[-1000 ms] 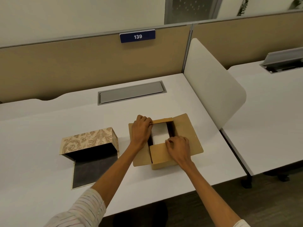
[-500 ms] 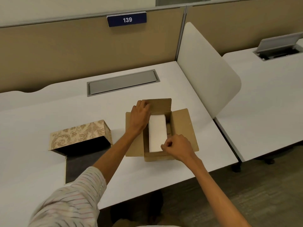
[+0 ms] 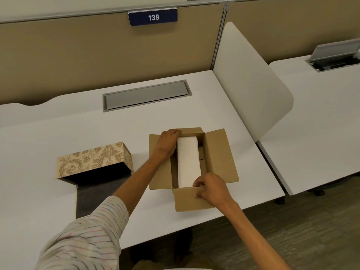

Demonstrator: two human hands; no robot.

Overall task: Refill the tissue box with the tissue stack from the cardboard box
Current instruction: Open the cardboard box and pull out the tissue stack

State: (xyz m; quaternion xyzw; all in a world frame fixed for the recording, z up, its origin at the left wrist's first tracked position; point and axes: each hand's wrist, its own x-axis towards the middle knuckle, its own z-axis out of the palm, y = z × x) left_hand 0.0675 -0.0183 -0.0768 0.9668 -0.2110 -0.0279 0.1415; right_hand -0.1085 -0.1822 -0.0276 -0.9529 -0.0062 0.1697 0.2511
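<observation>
On the white desk [image 3: 58, 201] the cardboard box [image 3: 220, 158] sits near the front edge with all four flaps folded out, and the white tissue stack [image 3: 188, 161] lies lengthwise inside, nearer the left wall, with a dark gap along its right side. The left hand [image 3: 167, 143] lies flat with fingers spread over the far-left flap and rim, touching the stack's far corner. The right hand [image 3: 211, 189] curls at the near rim, fingertips pinching the near flap at the stack's near end. The patterned tissue box [image 3: 93, 158] stands to the left, apart from the cardboard box, its dark opening facing the person and a dark flap lying flat in front. A closed grey cable hatch [image 3: 146, 96] lies farther back; a white divider panel [image 3: 251, 82] rises just right of the box, narrowing room there.
</observation>
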